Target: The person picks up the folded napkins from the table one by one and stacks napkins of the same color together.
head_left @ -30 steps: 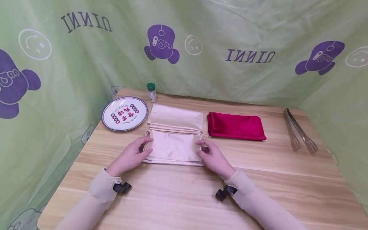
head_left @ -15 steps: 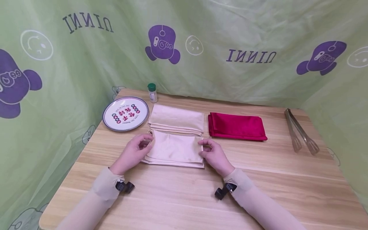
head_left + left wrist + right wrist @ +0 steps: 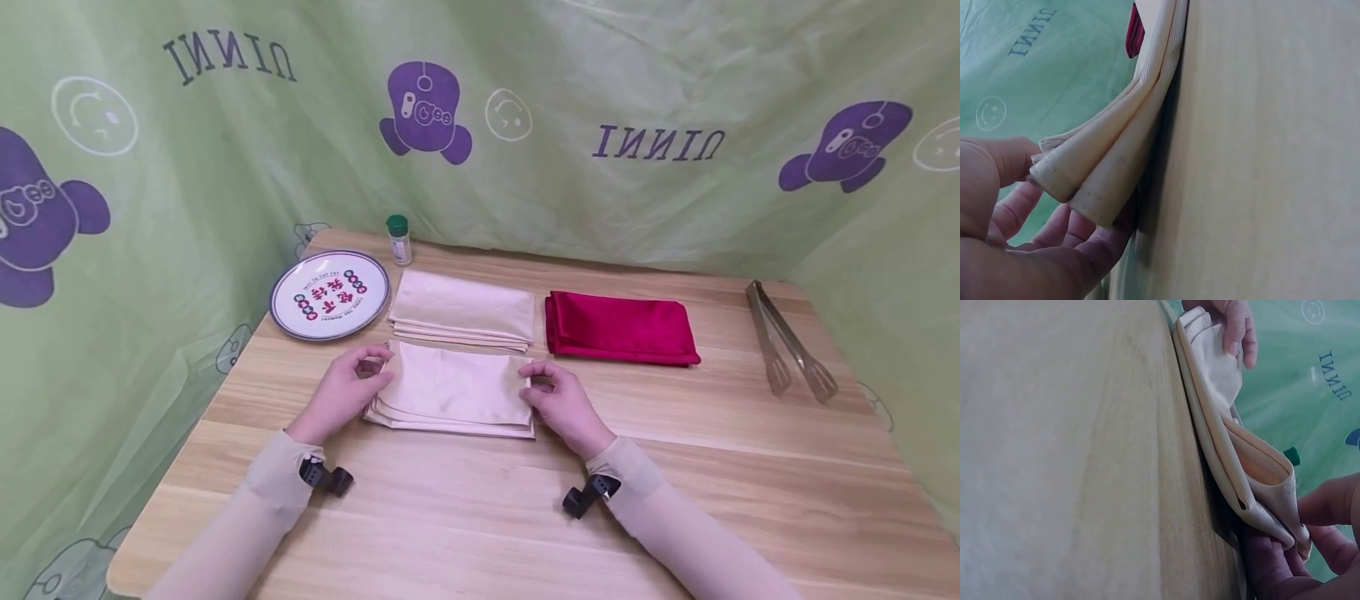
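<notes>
A pale pink satin cloth [image 3: 453, 387], folded into a layered rectangle, lies in front of me between both hands. At its left end my left hand [image 3: 341, 396] holds the fold, thumb at the upper layers and fingers underneath. The left wrist view shows the stacked layers [image 3: 1107, 169] lifted off the wood at that end. My right hand [image 3: 562, 408] pinches the right edge between thumb and fingers. There, in the right wrist view, the cloth's end [image 3: 1266, 462] opens into a loop above the lower layers.
Behind it lies another folded pale pink cloth [image 3: 461, 310], with a folded red cloth [image 3: 622, 327] to its right. A printed plate [image 3: 330, 329] and green-capped shaker [image 3: 400, 242] stand back left. Metal tongs [image 3: 787, 337] lie far right on the wooden table [image 3: 465, 517].
My left hand has shifted slightly left, and the lower layers fan out more at that end. The right fingers have moved from over the top onto the cloth's right edge.
</notes>
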{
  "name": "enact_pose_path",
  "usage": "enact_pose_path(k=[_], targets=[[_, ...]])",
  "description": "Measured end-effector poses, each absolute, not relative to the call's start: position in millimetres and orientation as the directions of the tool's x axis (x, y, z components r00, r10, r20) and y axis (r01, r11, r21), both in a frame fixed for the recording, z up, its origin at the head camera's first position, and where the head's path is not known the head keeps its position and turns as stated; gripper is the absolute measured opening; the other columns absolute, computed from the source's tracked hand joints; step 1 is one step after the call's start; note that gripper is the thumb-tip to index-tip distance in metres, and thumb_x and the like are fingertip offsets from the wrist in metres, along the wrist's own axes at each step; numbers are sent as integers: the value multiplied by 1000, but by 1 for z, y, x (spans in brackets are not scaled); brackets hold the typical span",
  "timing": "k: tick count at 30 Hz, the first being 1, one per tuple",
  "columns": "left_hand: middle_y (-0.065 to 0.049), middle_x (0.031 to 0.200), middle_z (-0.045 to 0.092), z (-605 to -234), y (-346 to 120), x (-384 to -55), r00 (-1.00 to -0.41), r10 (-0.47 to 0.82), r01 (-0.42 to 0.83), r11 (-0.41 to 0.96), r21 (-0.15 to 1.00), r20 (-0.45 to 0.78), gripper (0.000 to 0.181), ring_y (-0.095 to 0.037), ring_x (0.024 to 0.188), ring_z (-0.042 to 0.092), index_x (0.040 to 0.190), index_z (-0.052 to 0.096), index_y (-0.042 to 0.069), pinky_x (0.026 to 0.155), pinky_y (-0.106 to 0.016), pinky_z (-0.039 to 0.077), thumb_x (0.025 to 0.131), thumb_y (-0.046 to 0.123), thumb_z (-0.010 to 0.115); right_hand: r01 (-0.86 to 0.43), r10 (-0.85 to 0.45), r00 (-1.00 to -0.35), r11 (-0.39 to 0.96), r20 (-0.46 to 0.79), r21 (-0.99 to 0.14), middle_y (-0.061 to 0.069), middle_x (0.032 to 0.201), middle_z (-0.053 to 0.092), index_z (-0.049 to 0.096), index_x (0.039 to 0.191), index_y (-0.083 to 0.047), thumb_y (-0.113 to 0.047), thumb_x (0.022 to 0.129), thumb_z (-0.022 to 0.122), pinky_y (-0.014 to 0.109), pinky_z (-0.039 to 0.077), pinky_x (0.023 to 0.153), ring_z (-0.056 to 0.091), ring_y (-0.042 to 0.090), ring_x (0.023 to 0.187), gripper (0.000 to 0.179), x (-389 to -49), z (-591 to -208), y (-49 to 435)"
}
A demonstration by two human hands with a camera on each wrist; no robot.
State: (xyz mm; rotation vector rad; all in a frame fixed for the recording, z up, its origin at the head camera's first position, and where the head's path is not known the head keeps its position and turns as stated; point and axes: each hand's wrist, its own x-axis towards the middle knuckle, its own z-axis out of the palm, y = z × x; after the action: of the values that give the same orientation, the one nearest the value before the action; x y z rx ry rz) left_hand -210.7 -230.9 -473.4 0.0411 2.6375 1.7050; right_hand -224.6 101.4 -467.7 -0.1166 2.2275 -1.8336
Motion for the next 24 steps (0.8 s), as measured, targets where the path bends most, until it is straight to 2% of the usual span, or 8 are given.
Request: enact_pose_path(k=[5,12,17,21,24], targets=[[-16,111,61,-475,-234,-212,-1000,0,-3,405,914,-4,31,-25,96,55,117,63,0,80,-29,48,87,1,67,115,-210,-967,159,-147,-981,20,114,57,58,119,7,7,86,64,19,47,64,56,11,79,34,-230,-481,104],[-17,109,60,-478,-238,-211,-1000,-7,6,410,912,10,34,-25,95,55,117,62,-1,80,-28,48,83,-5,66,125,-196,-969,120,-147,-985,15,95,60,59,116,5,11,81,65,18,43,55,54,10,70,37,-229,-484,103],[-18,111,59,-475,-237,-209,-999,-2,34,393,919,38,33,-27,97,55,115,63,-3,81,-25,49,82,-8,66,171,-200,-962,89,-186,-981,10,83,60,58,117,3,10,81,66,18,37,47,48,10,61,38,-229,-476,104],[-16,114,57,-467,-236,-207,-997,-2,64,392,918,71,33,-27,100,54,113,63,-3,83,-22,49,82,-9,66,146,-193,-968,96,-163,-985,10,87,60,59,117,1,10,81,66,20,40,50,53,12,67,38,-229,-469,106],[-15,115,56,-462,-235,-207,-995,-2,87,395,914,95,32,-26,102,53,113,62,-2,84,-22,48,82,-10,65,114,-180,-975,120,-134,-986,14,95,61,61,117,0,10,81,68,22,45,59,58,15,77,38,-231,-466,108]])
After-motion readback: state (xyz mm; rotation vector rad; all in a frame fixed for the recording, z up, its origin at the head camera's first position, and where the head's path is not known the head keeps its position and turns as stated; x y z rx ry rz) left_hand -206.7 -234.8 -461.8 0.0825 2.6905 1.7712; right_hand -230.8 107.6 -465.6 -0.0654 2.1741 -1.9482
